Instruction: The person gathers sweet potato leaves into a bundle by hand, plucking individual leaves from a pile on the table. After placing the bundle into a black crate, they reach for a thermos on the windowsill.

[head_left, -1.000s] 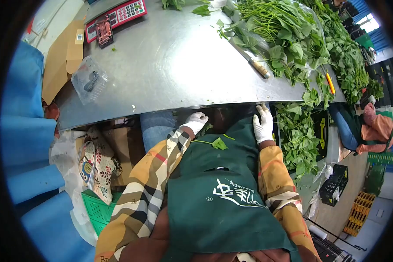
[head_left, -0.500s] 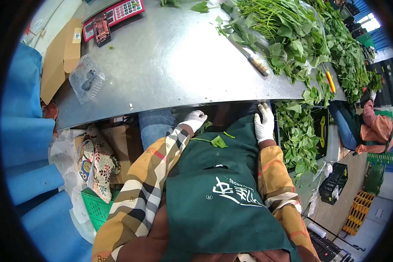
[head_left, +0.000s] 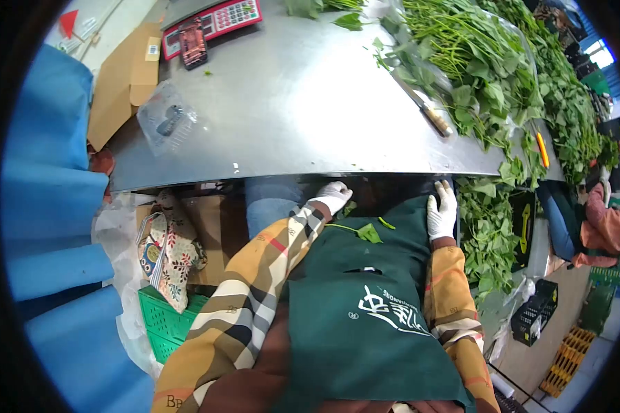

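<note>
My left hand [head_left: 333, 197], in a white glove, is at the table's front edge over the dark green apron [head_left: 365, 303]. Its fingers are curled; whatever they might hold is hidden. A small dark green leaf shows beside it. My right hand [head_left: 442, 213], also gloved, lies on the apron's right side with its fingers stretched out and nothing in them. Between the hands, a leaf with a long stem [head_left: 369, 233] and a short green piece [head_left: 386, 223] rest on the apron.
The metal table [head_left: 275, 124] carries a red scale [head_left: 231, 19], a phone [head_left: 193, 45], a plastic clamshell [head_left: 169, 120], a knife [head_left: 434, 118] and leafy greens [head_left: 486, 69]. At left are a cardboard box [head_left: 120, 89] and a green crate [head_left: 169, 323]. Another person [head_left: 603, 227] is at the right.
The whole view has shifted, so the table, my hands and the apron appear farther right and slightly lower. My hands keep nearly the same pose and place on the apron.
</note>
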`<state>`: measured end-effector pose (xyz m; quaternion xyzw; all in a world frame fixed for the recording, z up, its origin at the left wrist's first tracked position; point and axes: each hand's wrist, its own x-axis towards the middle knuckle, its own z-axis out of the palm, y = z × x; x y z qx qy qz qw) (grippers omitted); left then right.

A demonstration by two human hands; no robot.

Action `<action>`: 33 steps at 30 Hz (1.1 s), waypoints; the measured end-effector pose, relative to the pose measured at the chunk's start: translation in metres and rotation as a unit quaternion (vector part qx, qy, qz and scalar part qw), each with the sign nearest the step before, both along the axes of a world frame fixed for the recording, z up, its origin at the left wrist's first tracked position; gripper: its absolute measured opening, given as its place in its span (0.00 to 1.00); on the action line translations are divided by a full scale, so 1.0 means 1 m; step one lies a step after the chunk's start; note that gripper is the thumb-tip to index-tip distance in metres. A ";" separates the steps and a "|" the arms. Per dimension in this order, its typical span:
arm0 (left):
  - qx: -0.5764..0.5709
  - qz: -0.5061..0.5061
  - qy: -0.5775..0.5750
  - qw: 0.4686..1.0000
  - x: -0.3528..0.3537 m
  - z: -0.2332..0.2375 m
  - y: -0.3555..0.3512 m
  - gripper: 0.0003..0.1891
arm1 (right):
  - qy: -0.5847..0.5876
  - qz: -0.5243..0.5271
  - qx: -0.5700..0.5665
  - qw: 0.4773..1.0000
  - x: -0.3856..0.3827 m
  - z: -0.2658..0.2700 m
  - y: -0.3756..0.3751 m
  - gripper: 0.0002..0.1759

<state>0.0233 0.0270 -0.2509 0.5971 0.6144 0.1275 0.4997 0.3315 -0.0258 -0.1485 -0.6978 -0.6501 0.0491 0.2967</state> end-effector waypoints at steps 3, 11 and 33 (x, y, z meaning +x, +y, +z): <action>-0.001 0.014 -0.006 1.000 0.002 0.001 -0.002 0.19 | 0.016 0.014 0.001 1.000 0.000 -0.001 0.002 0.25; 0.009 0.024 -0.034 0.999 0.000 0.016 -0.007 0.17 | 0.030 0.031 0.007 0.999 -0.011 -0.008 0.007 0.25; 0.059 -0.150 -0.206 0.965 0.044 0.196 -0.017 0.18 | 0.059 0.012 -0.029 0.998 -0.011 -0.001 0.008 0.25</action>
